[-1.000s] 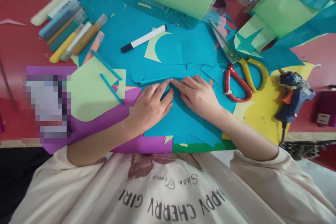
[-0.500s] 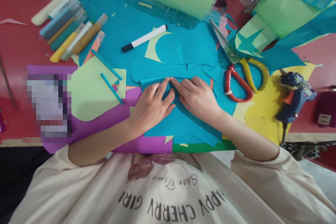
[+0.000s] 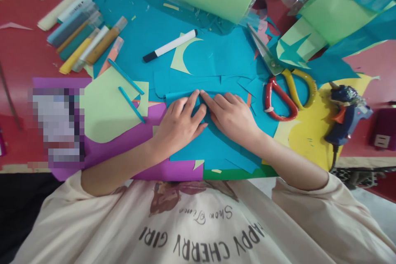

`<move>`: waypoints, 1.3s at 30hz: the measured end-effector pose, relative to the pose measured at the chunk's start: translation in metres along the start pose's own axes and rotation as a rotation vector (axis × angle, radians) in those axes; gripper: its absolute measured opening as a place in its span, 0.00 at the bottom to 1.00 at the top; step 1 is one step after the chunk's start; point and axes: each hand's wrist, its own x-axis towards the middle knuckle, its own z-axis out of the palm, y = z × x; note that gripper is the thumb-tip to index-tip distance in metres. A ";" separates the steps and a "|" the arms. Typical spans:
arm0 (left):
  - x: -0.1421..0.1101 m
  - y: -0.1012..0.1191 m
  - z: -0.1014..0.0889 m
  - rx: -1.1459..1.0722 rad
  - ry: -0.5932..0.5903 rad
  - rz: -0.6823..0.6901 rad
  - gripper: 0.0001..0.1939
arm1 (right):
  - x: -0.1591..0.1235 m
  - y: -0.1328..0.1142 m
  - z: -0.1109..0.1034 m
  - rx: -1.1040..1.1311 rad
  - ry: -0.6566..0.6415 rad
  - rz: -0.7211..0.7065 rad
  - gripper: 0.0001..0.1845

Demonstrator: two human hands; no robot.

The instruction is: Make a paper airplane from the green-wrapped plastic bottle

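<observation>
The folded blue sheet (image 3: 177, 96) lies flat on the layered paper in front of the person, its folded edge on the far side. The left hand (image 3: 177, 126) presses on it, its grip apart, thumb clear of the forefinger. The right hand (image 3: 233, 117) rests on it too, thumb hidden, so I cannot tell whether its grip is closed; the 2 forefinger tips sit side by side at the fold. Beyond them, a white marker (image 3: 173, 43) lies across a pale green offcut (image 3: 180, 61). To the left, 2 thin blue strips (image 3: 131, 104) lie on a light green sheet (image 3: 107, 111). To the right are scissors (image 3: 274, 67), then a glue gun (image 3: 348, 117) on yellow paper (image 3: 309, 136) over the red bench (image 3: 18, 57).
</observation>
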 end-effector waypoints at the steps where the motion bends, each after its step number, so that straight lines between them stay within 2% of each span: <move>1: 0.000 0.000 0.000 0.002 -0.005 -0.003 0.22 | 0.000 0.000 0.000 -0.002 -0.005 0.004 0.23; 6: -0.002 -0.001 0.002 -0.045 -0.020 -0.038 0.27 | 0.000 -0.001 -0.003 -0.036 0.006 0.009 0.23; 9: -0.002 -0.003 0.001 -0.094 -0.039 -0.061 0.29 | 0.000 0.001 -0.007 -0.027 -0.030 0.051 0.24; 19: -0.003 -0.009 -0.010 -0.029 -0.004 -0.075 0.22 | 0.004 -0.001 -0.030 -0.083 -0.364 0.261 0.29; 23: -0.005 -0.016 -0.014 -0.020 0.007 -0.105 0.20 | 0.000 0.002 -0.032 -0.088 -0.341 0.292 0.29; 29: -0.008 -0.029 -0.016 -0.041 0.092 -0.143 0.15 | -0.005 0.006 -0.036 -0.130 -0.310 0.366 0.28; 33: -0.009 -0.032 -0.018 -0.092 0.071 -0.160 0.16 | -0.006 0.007 -0.042 -0.157 -0.353 0.395 0.28; 39: -0.009 -0.029 -0.021 -0.045 0.017 -0.161 0.17 | -0.008 0.014 -0.053 -0.155 -0.414 0.463 0.28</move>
